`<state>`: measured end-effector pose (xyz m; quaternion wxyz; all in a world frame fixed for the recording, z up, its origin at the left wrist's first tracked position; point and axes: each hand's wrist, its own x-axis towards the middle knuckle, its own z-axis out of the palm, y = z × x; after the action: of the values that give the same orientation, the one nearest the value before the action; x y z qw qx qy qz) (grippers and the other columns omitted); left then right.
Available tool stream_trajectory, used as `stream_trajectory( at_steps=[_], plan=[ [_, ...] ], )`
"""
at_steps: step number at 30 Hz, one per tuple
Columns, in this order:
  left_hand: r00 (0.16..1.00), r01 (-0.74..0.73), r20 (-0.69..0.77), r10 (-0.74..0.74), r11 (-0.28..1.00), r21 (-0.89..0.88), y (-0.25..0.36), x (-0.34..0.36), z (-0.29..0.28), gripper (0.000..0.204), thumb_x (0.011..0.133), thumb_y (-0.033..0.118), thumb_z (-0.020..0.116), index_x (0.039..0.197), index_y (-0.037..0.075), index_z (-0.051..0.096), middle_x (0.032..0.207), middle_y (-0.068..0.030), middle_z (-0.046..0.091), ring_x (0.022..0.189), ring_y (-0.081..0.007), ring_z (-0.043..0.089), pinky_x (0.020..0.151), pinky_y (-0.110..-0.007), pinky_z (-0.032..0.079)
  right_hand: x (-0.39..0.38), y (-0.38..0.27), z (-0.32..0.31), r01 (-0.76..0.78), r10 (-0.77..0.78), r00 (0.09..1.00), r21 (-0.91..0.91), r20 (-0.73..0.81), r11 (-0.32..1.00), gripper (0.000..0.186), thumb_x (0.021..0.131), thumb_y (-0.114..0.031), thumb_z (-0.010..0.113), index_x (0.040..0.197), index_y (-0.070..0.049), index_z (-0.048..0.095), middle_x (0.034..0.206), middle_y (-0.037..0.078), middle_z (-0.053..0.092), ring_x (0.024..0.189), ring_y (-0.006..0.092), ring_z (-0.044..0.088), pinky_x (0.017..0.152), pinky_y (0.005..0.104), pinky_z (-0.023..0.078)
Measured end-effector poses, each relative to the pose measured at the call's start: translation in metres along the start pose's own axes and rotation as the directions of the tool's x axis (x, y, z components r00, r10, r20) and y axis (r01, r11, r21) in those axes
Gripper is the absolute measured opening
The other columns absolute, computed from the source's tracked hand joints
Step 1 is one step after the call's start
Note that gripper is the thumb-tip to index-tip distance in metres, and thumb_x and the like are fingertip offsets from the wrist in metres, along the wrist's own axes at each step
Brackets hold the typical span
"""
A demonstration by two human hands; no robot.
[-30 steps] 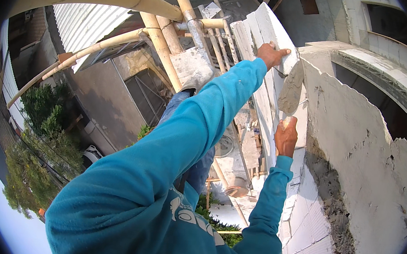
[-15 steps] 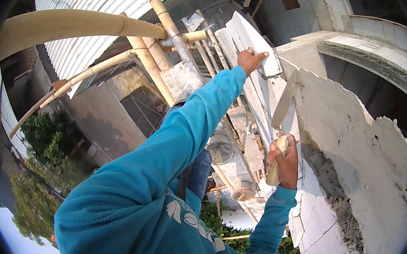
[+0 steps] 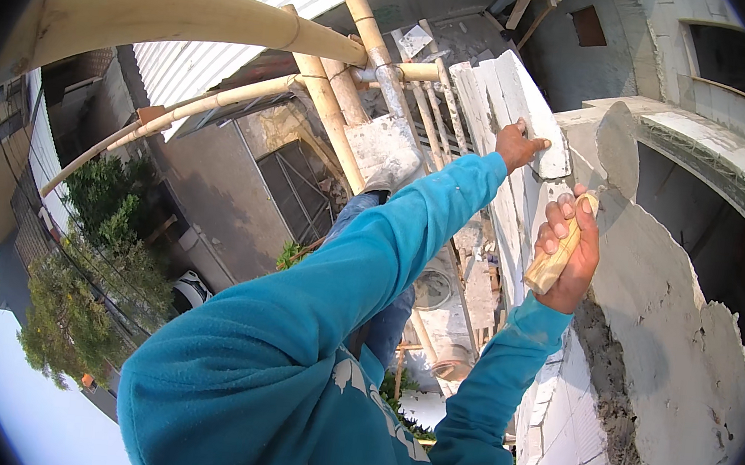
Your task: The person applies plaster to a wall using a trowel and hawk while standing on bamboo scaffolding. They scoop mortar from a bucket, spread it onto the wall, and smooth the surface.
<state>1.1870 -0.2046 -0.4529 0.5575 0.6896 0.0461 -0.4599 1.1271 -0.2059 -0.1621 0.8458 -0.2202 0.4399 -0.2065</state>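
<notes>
My left hand [image 3: 515, 146] grips the near end of a white, board-like piece [image 3: 542, 101] at the upper right, over pale slabs [image 3: 485, 109] along the wall's top. My right hand [image 3: 579, 252] is wrapped round the wooden handle of a trowel [image 3: 615, 148], just below and right of the left one; its grey blade points up beside the white piece. Behind the blade stands a rough grey plastered wall [image 3: 689, 389] with a ragged upper edge, and a dark cement strip [image 3: 613, 390] runs down along it.
Bamboo scaffolding poles [image 3: 187, 13] cross the upper left, near a corrugated roof [image 3: 172, 79]. My leg and boot [image 3: 385, 175] are on the scaffold beside a drop to the ground, where trees [image 3: 87, 313] grow. A curved concrete ledge [image 3: 716, 158] spans a dark opening at the right.
My right hand has risen and turned, swinging the trowel blade up and to the right. My left hand still grips the white piece; both appear further right as the view shifts.
</notes>
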Motion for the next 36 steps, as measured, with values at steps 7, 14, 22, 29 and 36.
stream_trajectory(
  at_steps=[7,14,22,29,36],
  plan=[
    [0.959,0.16,0.236,-0.157,0.987,0.004,0.038,-0.063,-0.056,0.09,0.079,0.032,0.077,0.14,-0.014,0.029,0.137,-0.03,0.044,0.112,-0.033,0.059,0.081,-0.039,0.058,-0.07,0.049,-0.017,-0.084,0.049,0.989,-0.265,-0.138,0.961,0.041,0.09,-0.015,0.057,0.126,-0.002,0.042,0.083,0.005,0.048,0.062,0.0103,0.051,0.048,0.0249,0.047],
    [0.902,0.431,-0.073,-0.426,0.898,0.087,-0.048,-0.106,-0.262,0.074,0.08,0.027,0.075,0.134,-0.012,0.043,0.11,-0.0211,0.063,0.093,-0.0272,0.065,0.07,-0.035,0.06,-0.192,0.139,-0.117,-0.518,0.208,0.83,-0.575,-0.518,0.633,0.047,0.086,-0.007,0.06,0.128,-0.003,0.039,0.074,0.007,0.055,0.048,0.0129,0.052,0.041,0.0296,0.045],
    [0.85,-0.041,-0.525,0.029,0.999,-0.01,0.121,-0.146,-0.439,0.112,0.073,0.034,0.082,0.148,-0.006,0.01,0.149,-0.0272,0.026,0.125,-0.0364,0.048,0.089,-0.041,0.055,-0.267,0.205,-0.264,-0.544,0.158,0.797,-0.577,-0.583,0.609,0.029,0.085,-0.017,0.063,0.108,-0.005,0.05,0.074,0.009,0.058,0.049,0.0171,0.056,0.041,0.0326,0.05],
    [0.663,-0.278,-0.684,0.304,0.948,0.152,0.244,-0.136,-0.458,0.122,0.064,0.04,0.086,0.142,-0.014,0.009,0.128,-0.0305,0.043,0.104,-0.0347,0.059,0.074,-0.035,0.057,-0.244,0.172,-0.253,-0.609,0.208,0.779,-0.636,-0.591,0.475,0.042,0.085,-0.017,0.064,0.117,-0.001,0.043,0.071,0.012,0.058,0.046,0.0181,0.056,0.038,0.0339,0.048],
    [0.683,-0.447,-0.553,0.478,0.872,0.2,0.277,-0.14,-0.447,0.06,0.07,0.034,0.084,0.113,0.003,0.056,0.099,-0.0086,0.06,0.075,-0.0148,0.056,0.05,-0.029,0.042,-0.185,0.129,-0.207,-0.272,-0.104,0.941,-0.905,-0.321,0.328,0.054,0.08,-0.019,0.067,0.125,0.001,0.045,0.088,0.021,0.064,0.073,0.0343,0.064,0.066,0.0436,0.052]
  ],
)
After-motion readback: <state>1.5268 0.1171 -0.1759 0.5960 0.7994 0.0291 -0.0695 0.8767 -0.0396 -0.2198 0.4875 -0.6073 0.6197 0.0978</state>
